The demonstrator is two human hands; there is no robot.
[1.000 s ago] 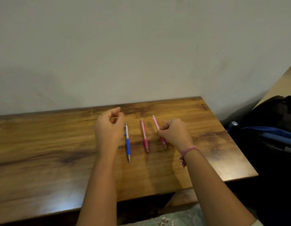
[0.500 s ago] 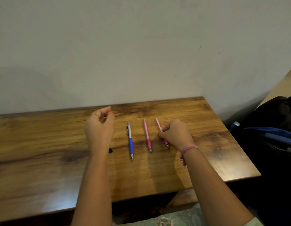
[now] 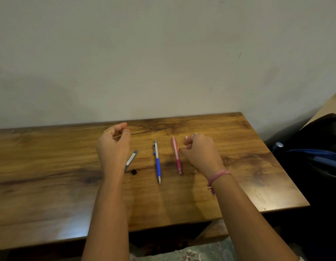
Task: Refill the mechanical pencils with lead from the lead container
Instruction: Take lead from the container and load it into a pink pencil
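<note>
A clear lead container (image 3: 132, 159) lies on the wooden table (image 3: 50, 185), its black cap (image 3: 133, 172) loose beside its near end. My left hand (image 3: 113, 147) hovers just left of it, fingers curled, thumb and forefinger pinched, with nothing visible in them. A blue and silver pencil (image 3: 157, 161) lies to the right, and beyond it a pink pencil (image 3: 177, 155). My right hand (image 3: 201, 153) is curled into a loose fist just right of the pink pencil. The second pink pencil is not visible and may be hidden under that hand.
The table stands against a plain wall (image 3: 163, 63). Its right edge (image 3: 287, 176) runs close to a dark backpack (image 3: 314, 151) with blue trim. The front edge lies near my forearms, with patterned fabric (image 3: 201, 251) below it.
My left hand has moved left off the blue pencil, uncovering the lead container and its cap. My right hand has shifted over the rightmost pink pencil, which no longer shows.
</note>
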